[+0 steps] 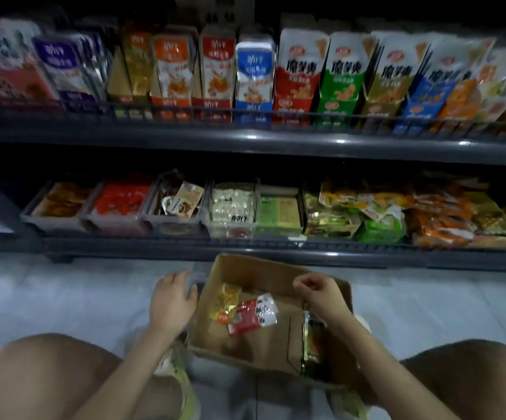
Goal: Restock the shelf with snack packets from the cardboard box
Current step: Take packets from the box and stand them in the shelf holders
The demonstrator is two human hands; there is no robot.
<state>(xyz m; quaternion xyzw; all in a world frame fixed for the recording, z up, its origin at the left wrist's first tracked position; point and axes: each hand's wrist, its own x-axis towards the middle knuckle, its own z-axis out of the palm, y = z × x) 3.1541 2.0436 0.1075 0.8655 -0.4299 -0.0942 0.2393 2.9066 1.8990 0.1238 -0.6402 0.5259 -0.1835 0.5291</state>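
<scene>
An open cardboard box [245, 269] stands on the floor between my knees, below the shelves. Inside lie a yellow packet [226, 303] and a red and white packet [253, 313], and several greenish packets [312, 344] stand along its right wall. My left hand [171, 301] rests with relaxed fingers against the box's left wall. My right hand [318, 291] hovers over the right side of the box, fingers curled, with nothing seen in it. The lower shelf [276, 250] holds clear bins [173, 221] of small snack packets.
The upper shelf [245, 137] carries upright display boxes of packets in red, green, blue and orange. At the right of the lower shelf, loose green and orange packets [397, 213] lie heaped. Pale tiled floor [63, 292] surrounds the box; my shoes sit beside it.
</scene>
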